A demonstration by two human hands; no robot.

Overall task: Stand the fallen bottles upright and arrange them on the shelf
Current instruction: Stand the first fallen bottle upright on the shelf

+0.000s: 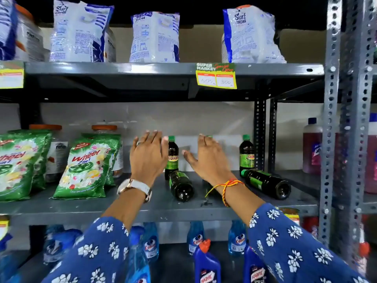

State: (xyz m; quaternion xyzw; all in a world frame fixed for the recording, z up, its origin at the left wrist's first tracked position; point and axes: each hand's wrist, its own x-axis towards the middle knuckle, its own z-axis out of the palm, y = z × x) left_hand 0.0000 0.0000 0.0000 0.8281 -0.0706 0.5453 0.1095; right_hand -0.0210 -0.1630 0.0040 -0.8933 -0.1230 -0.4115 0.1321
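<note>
On the middle grey shelf (155, 209) stand dark bottles with green caps and green labels. One upright bottle (172, 154) is just right of my left hand (148, 158); another upright bottle (246, 153) stands at the far right. A fallen bottle (180, 185) lies between my wrists, base toward me. A second fallen bottle (267, 183) lies at the right. A green cap (208, 137) peeks from behind my right hand (208, 160). Both hands reach over the shelf, fingers spread, holding nothing.
Green Wheel detergent bags (87, 166) and jars fill the shelf's left part. White Surf Excel bags (155, 37) sit on the shelf above. Blue Colin sprays (195, 240) and Harpic bottles (207, 266) stand below. A perforated metal upright (330, 139) bounds the right side, pink bottles (312, 148) beyond.
</note>
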